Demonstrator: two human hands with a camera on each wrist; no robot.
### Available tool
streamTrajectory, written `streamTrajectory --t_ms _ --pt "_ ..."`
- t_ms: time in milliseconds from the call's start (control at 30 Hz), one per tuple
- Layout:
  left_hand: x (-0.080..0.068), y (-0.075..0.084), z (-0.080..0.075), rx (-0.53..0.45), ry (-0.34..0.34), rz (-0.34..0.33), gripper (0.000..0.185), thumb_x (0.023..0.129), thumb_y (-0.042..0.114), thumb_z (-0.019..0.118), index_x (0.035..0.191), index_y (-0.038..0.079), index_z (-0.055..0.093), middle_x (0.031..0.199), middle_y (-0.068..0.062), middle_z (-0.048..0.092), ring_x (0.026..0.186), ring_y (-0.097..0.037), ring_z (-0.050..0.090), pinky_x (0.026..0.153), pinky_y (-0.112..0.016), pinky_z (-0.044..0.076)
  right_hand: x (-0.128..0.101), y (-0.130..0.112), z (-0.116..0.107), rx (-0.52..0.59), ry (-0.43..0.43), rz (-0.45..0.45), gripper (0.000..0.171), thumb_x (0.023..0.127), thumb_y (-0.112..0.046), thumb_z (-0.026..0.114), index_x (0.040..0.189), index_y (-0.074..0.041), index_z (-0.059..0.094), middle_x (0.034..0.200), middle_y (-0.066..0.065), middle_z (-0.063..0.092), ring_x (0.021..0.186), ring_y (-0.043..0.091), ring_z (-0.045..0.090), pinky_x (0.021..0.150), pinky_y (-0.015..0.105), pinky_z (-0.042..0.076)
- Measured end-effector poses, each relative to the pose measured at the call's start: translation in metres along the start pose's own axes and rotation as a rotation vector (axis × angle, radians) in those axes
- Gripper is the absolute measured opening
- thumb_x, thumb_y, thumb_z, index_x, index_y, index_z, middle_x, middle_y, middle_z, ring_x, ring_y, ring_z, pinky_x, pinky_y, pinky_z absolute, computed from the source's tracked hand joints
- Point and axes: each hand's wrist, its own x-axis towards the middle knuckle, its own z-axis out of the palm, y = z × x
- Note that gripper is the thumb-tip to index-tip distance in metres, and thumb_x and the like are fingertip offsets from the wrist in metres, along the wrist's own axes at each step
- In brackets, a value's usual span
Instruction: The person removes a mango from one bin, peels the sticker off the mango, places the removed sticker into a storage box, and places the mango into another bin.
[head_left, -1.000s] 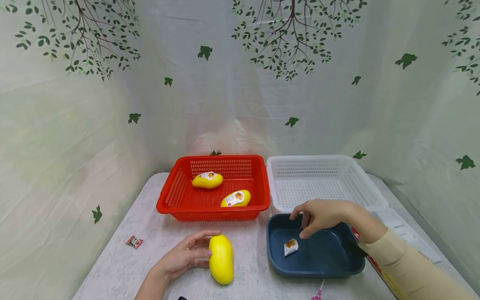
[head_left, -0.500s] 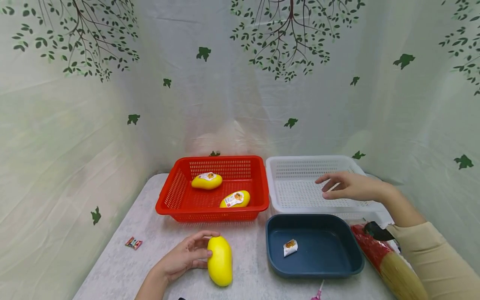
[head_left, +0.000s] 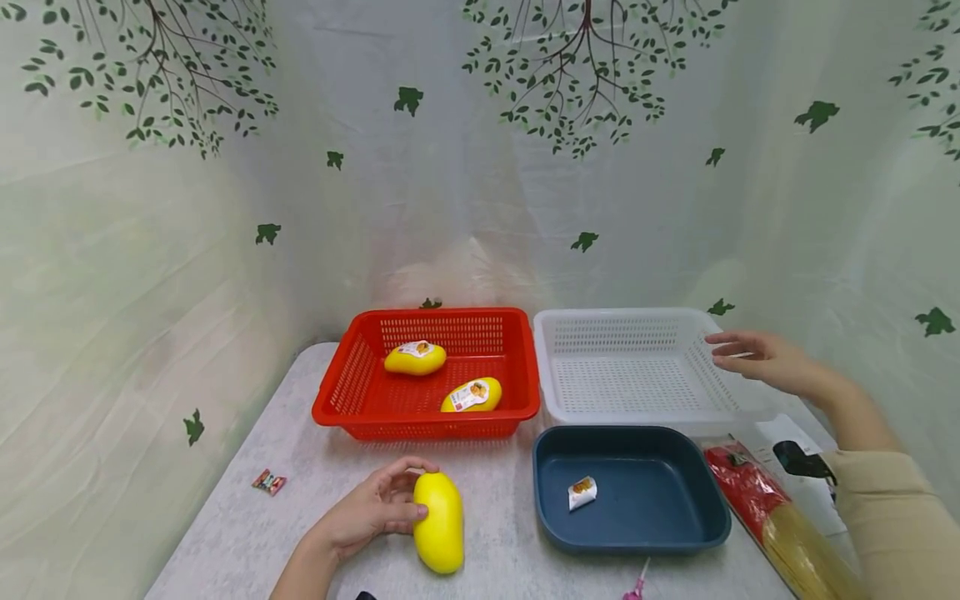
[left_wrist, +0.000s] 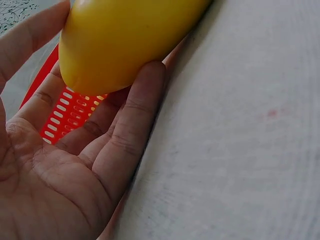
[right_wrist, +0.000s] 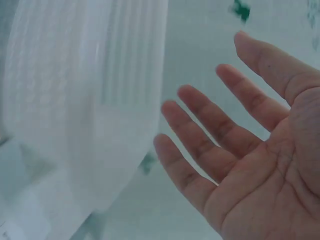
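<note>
where leafy curtain (head_left: 480,167) meets mottled grey table (head_left: 315,492)

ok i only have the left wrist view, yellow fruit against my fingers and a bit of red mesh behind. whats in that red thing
Observer: The red basket holds two yellow mangoes with labels, apart from each other.
Operator: where's the right hand
Observer: The right hand is open above the far right rim of the white basket; it holds nothing.
Operator: anything else near my mango
Observer: To the right of the mango that the left hand holds sits a dark blue tray with one small white packet in it.
</note>
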Motion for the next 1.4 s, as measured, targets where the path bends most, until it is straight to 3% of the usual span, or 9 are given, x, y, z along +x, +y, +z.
streamTrajectory --t_ms 200,400,500,600,767,900,1033,1167,1400 --pt "0.004 0.003 0.002 0.018 0.007 -0.008 0.059 0.096 0.014 0.081 0.149 0.014 0.056 0.139 -0.012 0.064 0.114 -0.028 0.069 0.093 -0.041 0.065 -0.016 0.048 -0.011 0.065 0.042 0.114 0.059 0.113 -0.033 0.052 0.160 0.000 0.038 0.158 0.039 0.044 0.137 0.059 0.047 0.105 0.075 0.051" --pt "0.005 0.004 0.001 0.009 0.000 -0.007 0.058 0.098 0.015 0.078 0.150 0.012 0.054 0.138 -0.012 0.065 0.113 -0.028 0.069 0.093 -0.041 0.065 -0.025 0.079 -0.019 0.150 -0.007 0.196 0.062 0.116 -0.035 0.046 0.162 0.003 0.029 0.162 0.045 0.029 0.139 0.063 0.041 0.106 0.072 0.052" --pt "0.004 0.005 0.000 0.002 -0.008 0.000 0.057 0.099 0.014 0.076 0.151 0.011 0.053 0.138 -0.011 0.065 0.114 -0.028 0.069 0.094 -0.041 0.065 -0.025 0.091 -0.017 0.228 -0.045 0.230 0.055 0.116 -0.034 0.046 0.162 -0.006 0.034 0.163 0.045 0.027 0.132 0.047 0.058 0.102 0.059 0.060" --pt "0.004 0.005 0.000 -0.006 -0.011 0.002 0.055 0.100 0.013 0.075 0.150 0.011 0.053 0.139 -0.010 0.066 0.116 -0.027 0.068 0.095 -0.041 0.065 -0.023 0.099 -0.012 0.297 -0.075 0.256 0.058 0.115 -0.035 0.047 0.168 -0.019 0.029 0.165 0.043 0.024 0.129 0.033 0.062 0.101 0.053 0.062" --pt "0.006 0.007 0.000 0.000 0.027 -0.005 0.058 0.099 0.015 0.075 0.152 0.013 0.053 0.145 -0.010 0.061 0.120 -0.026 0.066 0.096 -0.039 0.063 -0.020 0.104 -0.004 0.340 -0.094 0.274 0.076 0.114 -0.040 0.048 0.173 -0.012 0.009 0.169 0.040 0.016 0.141 0.062 0.045 0.106 0.066 0.056" --pt "0.008 0.009 -0.001 0.018 0.065 -0.008 0.054 0.101 0.017 0.073 0.152 0.017 0.056 0.145 -0.008 0.058 0.120 -0.025 0.062 0.096 -0.036 0.060 -0.017 0.104 -0.001 0.352 -0.097 0.286 0.078 0.114 -0.041 0.048 0.172 -0.010 0.008 0.168 0.038 0.022 0.141 0.060 0.048 0.107 0.066 0.055" --pt "0.008 0.017 0.001 0.047 0.096 -0.008 0.048 0.102 0.020 0.071 0.149 0.020 0.060 0.144 -0.004 0.059 0.121 -0.025 0.060 0.096 -0.036 0.059 -0.015 0.106 -0.001 0.377 -0.095 0.292 0.076 0.114 -0.040 0.050 0.172 -0.012 0.010 0.154 0.015 0.049 0.133 0.042 0.061 0.104 0.057 0.060" --pt "0.004 0.031 0.005 0.104 0.120 0.031 0.048 0.102 0.021 0.073 0.148 0.016 0.060 0.146 -0.007 0.057 0.124 -0.028 0.058 0.100 -0.038 0.059 -0.012 0.107 0.003 0.456 -0.114 0.288 0.075 0.114 -0.038 0.049 0.174 -0.019 0.009 0.134 -0.022 0.052 0.128 0.028 0.064 0.102 0.047 0.062" --pt "-0.001 0.064 0.015 0.244 0.095 0.156 0.051 0.100 0.017 0.076 0.147 0.011 0.057 0.146 -0.019 0.058 0.122 -0.034 0.065 0.101 -0.035 0.061 -0.010 0.111 0.011 0.567 -0.115 0.286 0.072 0.115 -0.037 0.046 0.174 -0.028 0.006 0.125 -0.032 0.058 0.115 0.010 0.068 0.096 0.036 0.064"
